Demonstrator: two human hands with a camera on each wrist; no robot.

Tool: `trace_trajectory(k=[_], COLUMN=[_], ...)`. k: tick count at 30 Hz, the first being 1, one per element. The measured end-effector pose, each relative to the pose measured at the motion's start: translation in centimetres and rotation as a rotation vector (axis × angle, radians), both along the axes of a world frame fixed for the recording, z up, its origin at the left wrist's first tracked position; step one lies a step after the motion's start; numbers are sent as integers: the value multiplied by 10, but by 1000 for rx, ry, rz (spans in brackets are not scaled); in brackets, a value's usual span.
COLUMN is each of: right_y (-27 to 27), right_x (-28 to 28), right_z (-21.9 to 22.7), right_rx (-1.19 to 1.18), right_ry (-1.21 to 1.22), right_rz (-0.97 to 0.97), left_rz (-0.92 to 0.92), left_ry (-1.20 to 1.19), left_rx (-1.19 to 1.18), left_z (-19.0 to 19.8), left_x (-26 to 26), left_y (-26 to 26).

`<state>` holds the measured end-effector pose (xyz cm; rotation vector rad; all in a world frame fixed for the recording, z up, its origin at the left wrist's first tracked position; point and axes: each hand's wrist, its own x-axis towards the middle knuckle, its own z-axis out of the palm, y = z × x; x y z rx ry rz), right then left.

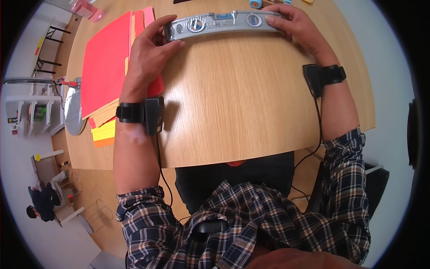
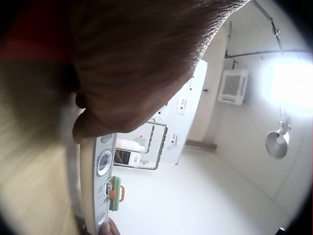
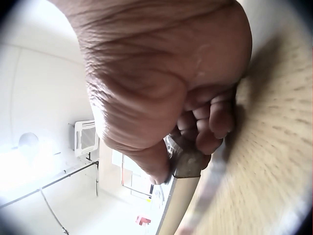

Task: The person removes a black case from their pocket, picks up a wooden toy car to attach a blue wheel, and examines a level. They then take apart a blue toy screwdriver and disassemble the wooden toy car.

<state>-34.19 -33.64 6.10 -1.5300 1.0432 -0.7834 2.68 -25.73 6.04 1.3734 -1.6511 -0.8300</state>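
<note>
A grey spirit level (image 1: 224, 26) lies crosswise at the far part of the wooden table (image 1: 237, 94), with round vials near its ends and a blue-tinted vial in the middle. My left hand (image 1: 148, 54) grips its left end, thumb on the near side and fingers at the far side. At the other end, my right hand (image 1: 302, 29) holds it with the thumb over the face. The left wrist view shows the level (image 2: 101, 171) running away from the left hand (image 2: 127, 73). In the right wrist view, thumb and curled fingers of the right hand (image 3: 146, 88) close round the dark end cap (image 3: 188, 164).
Red sheets (image 1: 105, 62) are stacked on the left side of the table, with yellow sheets (image 1: 104, 131) under them. A pink bottle (image 1: 87, 10) is at the far left. Behind the level sits a green case (image 2: 115, 193) with an orange handle. Another person (image 1: 45, 197) is off to the left.
</note>
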Motion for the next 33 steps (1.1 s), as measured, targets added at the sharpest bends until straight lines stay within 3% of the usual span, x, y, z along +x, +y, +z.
trace_trajectory(k=[5,7,9,13,18,21,23,25,29,31,33], right_y=[0,8,18,25,35,41,49,57,64,75,86], right_x=[1,1,3,-2,-12,-15,-21,-29,-30,-32,-36], right_z=[-10,-10,-10,-18,-33,-31,-40,-47,-38,-15,-10], right_rx=[-317,-284,-483,-486,-322,-269,-212,-156,-167,64,85], right_ry=[121,194,191,229,103,70,18,-19,-57,19,47], right_rz=[97,75,75,60,47,45,47,32,19,1,-6], left_rz=[31,21,3,-1,11,9,-54,-62,9,41,32], left_ry=[-35,-5,23,102,78,-31,51,51,177,192,180], left_rx=[-2,2,23,17,119,186,391,437,561,539,583], left_z=[5,5,4,1,-6,11,17,10,25,30,35], left_x=[-1,-2,-6,-8,-18,-18,-19,-19,-30,-35,-37], left_y=[2,3,6,9,23,25,25,23,36,46,54])
